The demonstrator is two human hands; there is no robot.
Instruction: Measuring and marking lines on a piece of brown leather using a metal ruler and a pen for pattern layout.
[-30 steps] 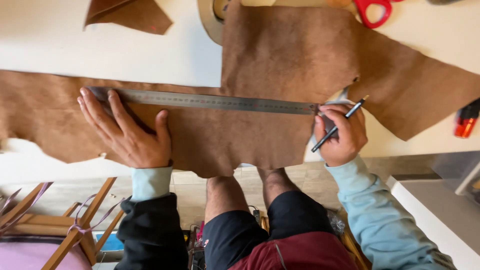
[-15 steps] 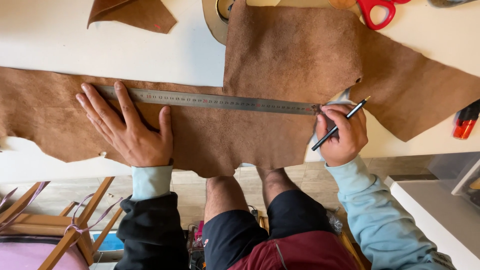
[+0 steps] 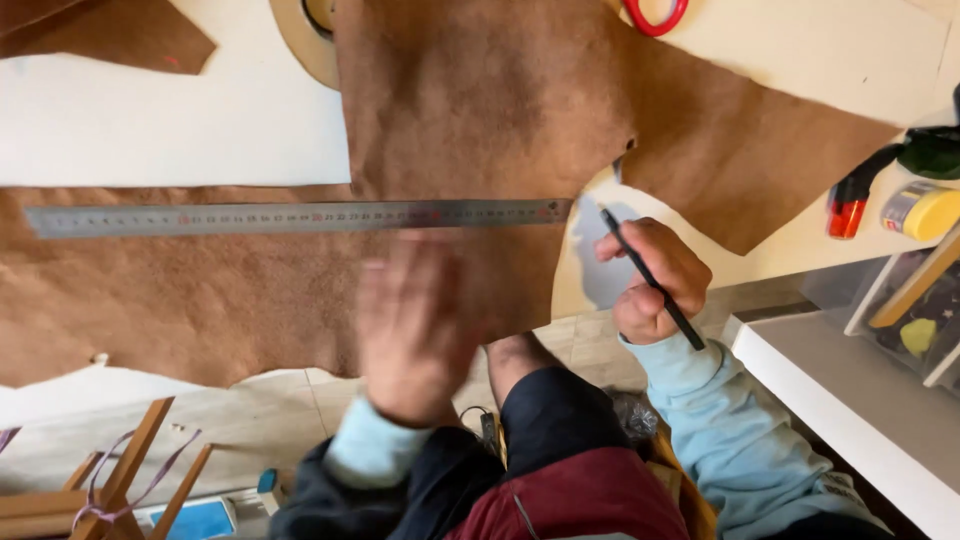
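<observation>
Right hand (image 3: 650, 280) clamps pen (image 3: 650, 278) at ruler's (image 3: 300, 217) 3 o'clock end, ready for marking; left hand (image 3: 415, 325) blurred, fingers apart over leather (image 3: 200, 290).

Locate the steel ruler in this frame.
In the head view the steel ruler lies flat across the brown leather, left of the right hand holding a pen.

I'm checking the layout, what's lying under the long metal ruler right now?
The metal ruler lies flat across the brown suede leather, which rests on the white table. The table surface directly beneath is covered by the leather.
</observation>
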